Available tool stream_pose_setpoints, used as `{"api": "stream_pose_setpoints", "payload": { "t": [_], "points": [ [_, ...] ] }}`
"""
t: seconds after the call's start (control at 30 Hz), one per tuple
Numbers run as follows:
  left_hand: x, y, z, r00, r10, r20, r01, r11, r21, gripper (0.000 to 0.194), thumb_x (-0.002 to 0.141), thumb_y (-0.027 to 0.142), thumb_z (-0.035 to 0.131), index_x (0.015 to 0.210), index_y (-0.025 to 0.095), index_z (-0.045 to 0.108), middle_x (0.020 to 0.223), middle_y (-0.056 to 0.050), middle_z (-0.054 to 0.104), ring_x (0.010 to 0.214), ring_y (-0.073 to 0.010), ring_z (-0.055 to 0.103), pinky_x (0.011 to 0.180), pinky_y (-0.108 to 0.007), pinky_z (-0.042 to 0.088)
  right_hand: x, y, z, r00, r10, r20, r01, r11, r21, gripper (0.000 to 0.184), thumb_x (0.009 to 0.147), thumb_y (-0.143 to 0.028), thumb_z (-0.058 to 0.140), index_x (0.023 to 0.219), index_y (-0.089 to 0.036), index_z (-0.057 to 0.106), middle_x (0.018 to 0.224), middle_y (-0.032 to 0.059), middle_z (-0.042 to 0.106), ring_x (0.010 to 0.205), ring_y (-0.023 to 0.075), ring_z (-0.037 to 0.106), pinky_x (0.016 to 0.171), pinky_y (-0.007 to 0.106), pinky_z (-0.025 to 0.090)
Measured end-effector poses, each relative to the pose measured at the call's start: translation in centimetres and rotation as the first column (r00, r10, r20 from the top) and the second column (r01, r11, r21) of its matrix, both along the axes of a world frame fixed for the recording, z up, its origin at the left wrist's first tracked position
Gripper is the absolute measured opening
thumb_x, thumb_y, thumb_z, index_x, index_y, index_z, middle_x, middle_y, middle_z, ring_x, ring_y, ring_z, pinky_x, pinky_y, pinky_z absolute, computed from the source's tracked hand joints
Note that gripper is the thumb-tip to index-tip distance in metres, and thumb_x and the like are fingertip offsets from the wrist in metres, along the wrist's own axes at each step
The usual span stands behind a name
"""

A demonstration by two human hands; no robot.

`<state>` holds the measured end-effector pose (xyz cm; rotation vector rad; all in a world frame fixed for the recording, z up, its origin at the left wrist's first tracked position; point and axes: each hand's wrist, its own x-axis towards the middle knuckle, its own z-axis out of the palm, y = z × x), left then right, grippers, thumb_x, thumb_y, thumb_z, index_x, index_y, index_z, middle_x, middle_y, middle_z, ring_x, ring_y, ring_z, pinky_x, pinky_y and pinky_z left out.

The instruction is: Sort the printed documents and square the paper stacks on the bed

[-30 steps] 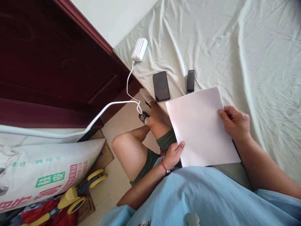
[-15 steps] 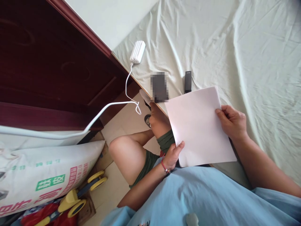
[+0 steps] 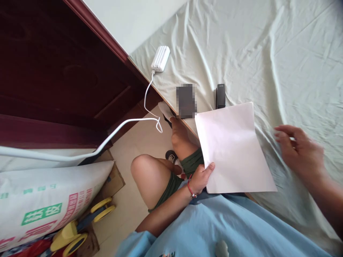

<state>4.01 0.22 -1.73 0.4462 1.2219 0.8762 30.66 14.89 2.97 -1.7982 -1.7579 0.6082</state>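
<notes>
A stack of white paper sheets lies at a slant over my lap and the edge of the cloth-covered surface. My left hand grips its lower left edge, thumb on top and fingers hidden underneath. Off to the right of the paper, my right hand is in the air, touching nothing, with its fingers loosely bent and a gap between thumb and forefinger. Just beyond the paper's top edge lies a slim black object that looks like a stapler, partly covered by the sheets.
A dark, pixelated rectangular thing is left of the black object. A white power bank with a white cable sits near the pale green cloth's edge. A printed sack and a yellow-wheeled toy stand at lower left.
My right hand has let go of the paper's right edge and moved away to the right. My left hand keeps its hold. The view has shifted slightly.
</notes>
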Motion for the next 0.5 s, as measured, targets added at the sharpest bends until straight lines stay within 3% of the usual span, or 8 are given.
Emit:
{"api": "stream_pose_setpoints", "payload": {
  "t": [0.07,0.13,0.2,0.3,0.4,0.5],
  "points": [
    [-0.3,-0.2,0.1,1.000,0.007,0.001,-0.007,1.000,0.017,0.071,0.082,0.076,0.070,0.104,0.009,0.079,0.103,-0.015,0.079,0.092,-0.0269,0.074,0.093,-0.040,0.056,2.6,-1.9,0.3,0.961,0.033,0.275,-0.050,0.997,0.053,0.034,0.099,-0.041,0.052,0.123,-0.026,0.070,0.109,0.0113,0.078,0.091,0.0291,0.076,0.085,0.043,0.058],
    [-0.5,-0.2,0.2,1.000,0.012,-0.007,-0.012,1.000,0.019,0.067,0.081,0.076,0.071,0.090,0.010,0.078,0.092,-0.013,0.078,0.084,-0.0239,0.072,0.086,-0.037,0.056,5.1,-4.8,0.1,0.895,0.184,0.406,-0.251,0.961,0.117,0.046,0.100,-0.042,0.049,0.142,-0.026,0.061,0.129,0.0178,0.073,0.117,0.0376,0.071,0.097,0.052,0.056],
    [-0.7,-0.2,0.4,1.000,0.017,-0.021,-0.016,1.000,0.016,0.065,0.079,0.077,0.072,0.074,0.012,0.072,0.078,-0.009,0.074,0.074,-0.0198,0.067,0.078,-0.034,0.054,6.9,-8.1,-0.5,0.834,0.344,0.431,-0.420,0.903,0.092,0.062,0.100,-0.040,0.053,0.161,-0.033,0.042,0.146,0.0179,0.063,0.132,0.0381,0.063,0.107,0.055,0.053],
    [-0.7,0.0,0.5,0.999,0.026,-0.023,-0.025,1.000,0.019,0.066,0.077,0.078,0.073,0.063,0.014,0.063,0.068,-0.005,0.067,0.066,-0.0146,0.059,0.071,-0.030,0.051,8.4,-12.4,-2.0,0.769,0.475,0.428,-0.534,0.845,0.021,0.078,0.098,-0.040,0.054,0.170,-0.038,0.023,0.155,0.0167,0.056,0.143,0.0396,0.054,0.119,0.063,0.042],
    [-0.8,0.2,0.4,1.000,0.018,-0.005,-0.018,1.000,0.017,0.066,0.077,0.079,0.073,0.067,0.013,0.066,0.071,-0.005,0.068,0.068,-0.0143,0.060,0.075,-0.030,0.053,9.3,-14.2,-3.5,0.743,0.492,0.454,-0.545,0.838,-0.016,0.086,0.095,-0.040,0.056,0.171,-0.039,0.017,0.159,0.0169,0.051,0.145,0.0409,0.050,0.123,0.065,0.037],
    [-1.4,0.4,0.2,0.999,-0.030,-0.021,0.030,0.999,0.012,0.069,0.079,0.081,0.069,0.076,0.011,0.073,0.076,-0.008,0.071,0.074,-0.0179,0.064,0.078,-0.032,0.054,9.8,-14.3,-4.1,0.747,0.487,0.454,-0.531,0.847,-0.035,0.089,0.092,-0.039,0.058,0.171,-0.041,0.017,0.159,0.0146,0.051,0.145,0.0400,0.049,0.124,0.064,0.036]
  ]
}}
